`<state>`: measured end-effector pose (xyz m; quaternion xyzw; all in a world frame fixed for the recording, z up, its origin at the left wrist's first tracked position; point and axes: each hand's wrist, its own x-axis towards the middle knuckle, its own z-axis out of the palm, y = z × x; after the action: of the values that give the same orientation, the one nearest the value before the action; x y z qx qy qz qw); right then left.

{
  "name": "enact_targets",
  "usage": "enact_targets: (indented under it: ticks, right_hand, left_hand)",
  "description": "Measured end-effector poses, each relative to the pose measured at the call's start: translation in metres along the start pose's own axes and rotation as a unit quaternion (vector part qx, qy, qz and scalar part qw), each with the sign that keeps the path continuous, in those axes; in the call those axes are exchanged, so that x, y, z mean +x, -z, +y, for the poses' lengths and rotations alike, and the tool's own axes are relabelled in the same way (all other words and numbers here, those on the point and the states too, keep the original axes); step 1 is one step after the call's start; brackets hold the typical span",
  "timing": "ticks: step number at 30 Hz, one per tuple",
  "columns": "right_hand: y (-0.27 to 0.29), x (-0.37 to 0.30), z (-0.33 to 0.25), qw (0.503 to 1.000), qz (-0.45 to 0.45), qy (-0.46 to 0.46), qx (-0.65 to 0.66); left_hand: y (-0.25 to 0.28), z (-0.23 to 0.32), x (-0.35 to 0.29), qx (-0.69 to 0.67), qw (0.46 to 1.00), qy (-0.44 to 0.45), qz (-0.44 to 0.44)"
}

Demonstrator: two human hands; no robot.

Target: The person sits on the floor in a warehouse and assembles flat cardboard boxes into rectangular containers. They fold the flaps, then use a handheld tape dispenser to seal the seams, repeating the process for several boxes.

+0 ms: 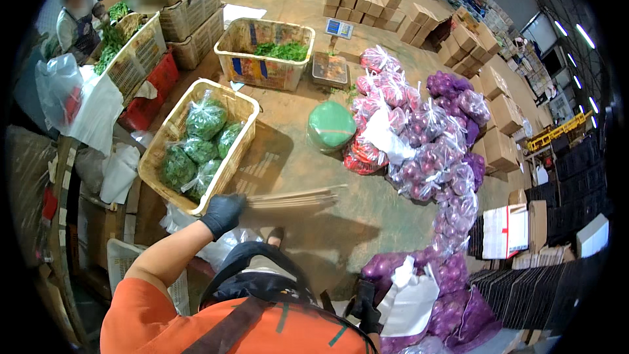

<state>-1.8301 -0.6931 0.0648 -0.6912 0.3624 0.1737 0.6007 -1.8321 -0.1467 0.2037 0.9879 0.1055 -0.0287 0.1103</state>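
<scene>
The left hand (223, 212), in a black glove, is clenched on one end of a bundle of thin sticks (296, 197), which runs level from the glove toward 3 o'clock and blurs at its far end. The glove sits against the near corner of a yellow basket (171, 130) that holds about 5 clear bags of greens (205, 118). The right hand (367, 308), also in a black glove, is low at 5 o'clock beside the orange shirt; it seems to grip a small dark object, but the view there is too cramped to tell its hold.

At 12 o'clock from the sticks stands a green roll (331, 125) on the concrete floor (288, 157). From 1 to 4 o'clock lies a long heap of bagged purple onions (426, 151), with a white sack (383, 132) lying on it, and more purple bags pile up near the right hand. A second basket (265, 54) with loose greens stands farther off at 12 o'clock, a scale (329, 69) just beside it. Cardboard boxes (363, 5) stand in rows beyond. At 10 o'clock another person (77, 25) works at stacked crates (190, 13).
</scene>
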Motion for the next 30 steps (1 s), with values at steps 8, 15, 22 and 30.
enact_targets:
  ticks: [8,15,22,30]
  right_hand:
    - [-0.046,0.087,-0.108,0.996,-0.013,0.007,-0.082]
    - [-0.103,0.209,-0.208,0.979,-0.046,-0.036,-0.194]
    - [-0.218,0.347,-0.398,0.933,-0.127,0.028,-0.334]
    - [-0.486,0.370,-0.586,0.873,-0.282,0.184,-0.353]
  left_hand:
    - [-0.044,-0.061,0.102,-0.030,0.974,0.209,-0.079]
    - [-0.074,-0.082,0.164,-0.038,0.928,0.361,-0.086]
    - [-0.076,-0.050,0.174,-0.065,0.859,0.506,-0.044]
    - [-0.103,0.003,0.172,-0.158,0.720,0.674,-0.053]
